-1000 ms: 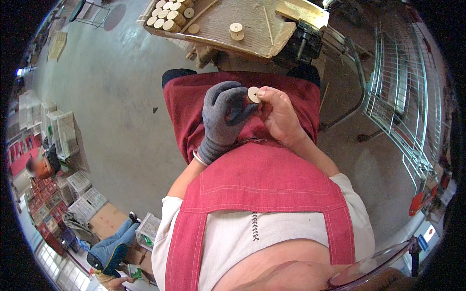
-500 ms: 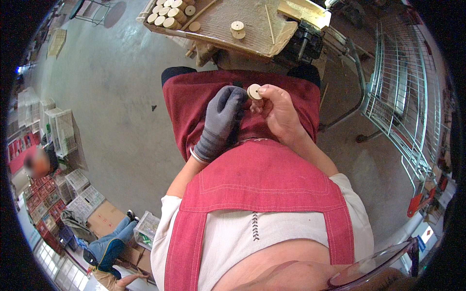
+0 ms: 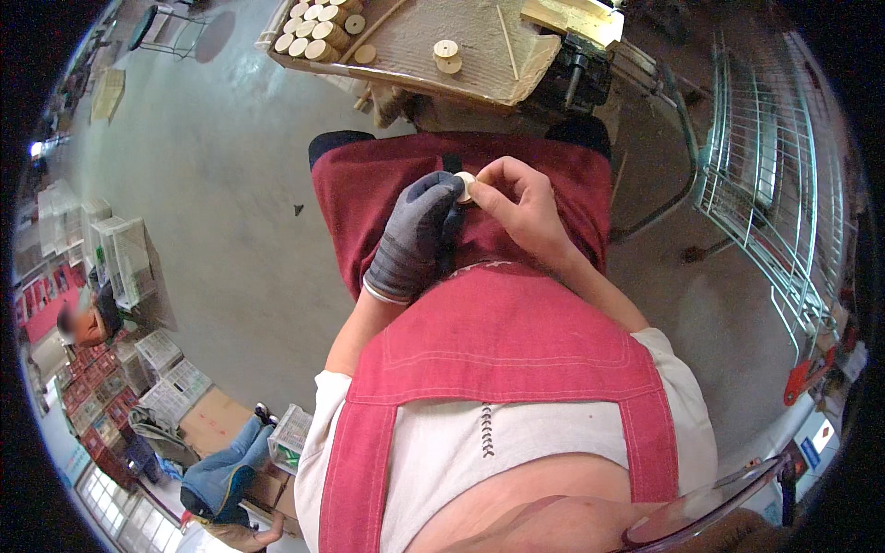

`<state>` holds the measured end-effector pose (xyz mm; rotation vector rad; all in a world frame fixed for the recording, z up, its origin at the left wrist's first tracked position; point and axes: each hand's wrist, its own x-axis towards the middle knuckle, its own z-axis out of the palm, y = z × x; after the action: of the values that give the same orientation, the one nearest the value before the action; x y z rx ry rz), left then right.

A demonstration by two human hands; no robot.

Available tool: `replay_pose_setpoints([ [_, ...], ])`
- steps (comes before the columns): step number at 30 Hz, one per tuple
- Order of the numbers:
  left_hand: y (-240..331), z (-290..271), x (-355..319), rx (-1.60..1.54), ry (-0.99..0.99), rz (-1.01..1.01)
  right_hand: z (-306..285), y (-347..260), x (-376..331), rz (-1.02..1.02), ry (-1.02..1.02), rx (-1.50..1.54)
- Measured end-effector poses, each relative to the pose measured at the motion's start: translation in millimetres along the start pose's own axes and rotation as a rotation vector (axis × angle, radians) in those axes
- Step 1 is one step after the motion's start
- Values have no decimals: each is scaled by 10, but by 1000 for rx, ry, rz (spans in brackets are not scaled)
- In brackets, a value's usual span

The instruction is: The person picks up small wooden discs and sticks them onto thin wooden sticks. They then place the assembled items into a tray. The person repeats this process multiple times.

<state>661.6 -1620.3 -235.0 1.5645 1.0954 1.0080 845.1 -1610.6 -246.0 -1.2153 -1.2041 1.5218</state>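
A small pale wooden disc [image 3: 466, 188] is pinched between my two hands above my lap. My left hand [image 3: 410, 235], in a grey knitted glove, has its fingertips closed on the disc's left side. Bare, my right hand [image 3: 524, 205] grips the right side between thumb and bent forefinger. The fingers cover much of the disc, and its central hole cannot be made out now. Beyond my knees, on a worktable [image 3: 406, 69], lie two more discs, one overlapping the other: an upper disc [image 3: 445, 48] and a lower disc [image 3: 449, 65].
A pile of wooden discs [image 3: 313, 35] fills the table's left corner, with thin wooden sticks nearby. A dark metal clamp-like fixture [image 3: 579, 69] sits at its right end. A wire cart [image 3: 770, 175] stands to my right. Two people are at the far left among crates [image 3: 166, 378].
My gloved left fingers have come onto the disc, which the right hand held up face-on before. The disc has turned and shifted slightly left and down.
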Motion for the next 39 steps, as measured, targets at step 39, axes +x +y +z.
replay_pose_setpoints([
  [39,-96,-28,-161,129,-48,111,-180,-75,58,27,-393,210],
])
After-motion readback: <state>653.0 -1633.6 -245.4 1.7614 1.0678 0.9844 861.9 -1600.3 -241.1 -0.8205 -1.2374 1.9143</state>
